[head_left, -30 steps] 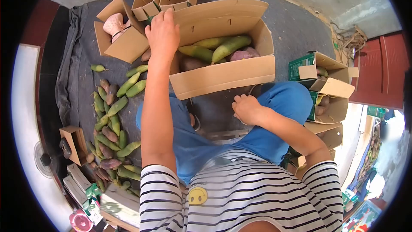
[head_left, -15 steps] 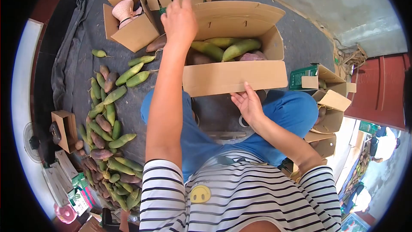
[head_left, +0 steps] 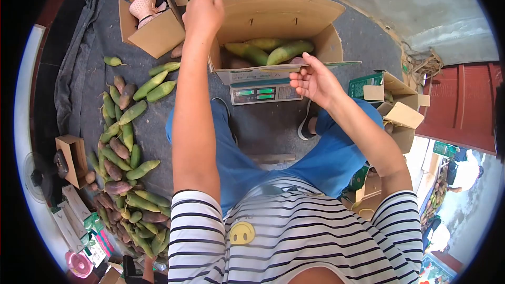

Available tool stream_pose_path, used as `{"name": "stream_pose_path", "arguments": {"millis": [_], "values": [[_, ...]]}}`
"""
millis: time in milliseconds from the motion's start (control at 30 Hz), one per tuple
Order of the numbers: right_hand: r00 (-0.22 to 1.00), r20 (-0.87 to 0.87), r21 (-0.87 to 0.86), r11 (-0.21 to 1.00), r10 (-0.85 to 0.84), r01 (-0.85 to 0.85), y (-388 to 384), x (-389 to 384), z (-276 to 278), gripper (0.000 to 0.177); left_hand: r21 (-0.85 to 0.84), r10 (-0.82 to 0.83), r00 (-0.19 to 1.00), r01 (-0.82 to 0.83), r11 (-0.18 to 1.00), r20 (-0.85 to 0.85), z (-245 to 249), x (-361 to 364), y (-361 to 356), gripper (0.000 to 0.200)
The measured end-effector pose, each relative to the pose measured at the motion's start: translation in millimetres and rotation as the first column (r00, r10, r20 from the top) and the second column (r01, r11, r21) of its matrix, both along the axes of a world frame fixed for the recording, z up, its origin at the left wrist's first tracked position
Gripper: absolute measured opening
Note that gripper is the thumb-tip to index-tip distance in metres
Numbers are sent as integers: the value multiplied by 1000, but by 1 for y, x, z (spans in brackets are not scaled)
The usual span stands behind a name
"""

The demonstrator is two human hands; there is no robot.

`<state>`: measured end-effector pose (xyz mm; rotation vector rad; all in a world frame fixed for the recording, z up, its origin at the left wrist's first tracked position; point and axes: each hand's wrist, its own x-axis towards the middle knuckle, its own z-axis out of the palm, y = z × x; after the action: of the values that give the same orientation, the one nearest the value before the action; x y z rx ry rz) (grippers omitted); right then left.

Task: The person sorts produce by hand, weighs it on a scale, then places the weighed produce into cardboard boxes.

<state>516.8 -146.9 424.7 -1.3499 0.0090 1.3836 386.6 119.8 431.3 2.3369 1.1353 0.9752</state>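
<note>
An open cardboard box (head_left: 284, 13) holds green radishes (head_left: 289, 51) and some purple-red ones. It rests over a scale (head_left: 266, 93) with lit green displays. My left hand (head_left: 203, 11) is at the box's far left corner, its fingers curled; whatever lies under them is hidden. Beside the right part of the box's near edge is my right hand (head_left: 316, 80), palm turned up, with nothing in it and its fingers apart and partly bent. The near flap is folded down in front of the box, showing its printed side.
A pile of green and purple radishes (head_left: 126, 163) covers the floor on the left. A box with a pink item (head_left: 158, 34) stands at upper left, more boxes (head_left: 402, 118) on the right. Two people (head_left: 465, 171) are at far right.
The near flap has swung down and the scale displays now show. My right hand has come off the flap and moved up. My left hand has shifted left and slightly up.
</note>
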Motion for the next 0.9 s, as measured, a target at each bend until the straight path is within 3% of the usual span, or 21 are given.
{"name": "stream_pose_path", "arguments": {"millis": [133, 500, 667, 900], "values": [[997, -55, -45, 998, 51, -53, -8, 2, -4, 40, 69, 0, 982, -14, 997, 191, 0, -1, 14, 35], [996, -4, -11, 996, 85, -85, -11, 6, -13, 34, 88, -124, 989, 130, 988, -75, -9, 8, -6, 36], [999, -32, 32, 999, 17, -16, -3, 11, -16, 27, 76, -128, 971, 145, 986, -203, -10, 10, -8, 39], [998, -58, 6, 1000, -8, 8, -8, 3, -14, 26, 147, -130, 972, 160, 976, -196, -8, 13, -12, 40]]}}
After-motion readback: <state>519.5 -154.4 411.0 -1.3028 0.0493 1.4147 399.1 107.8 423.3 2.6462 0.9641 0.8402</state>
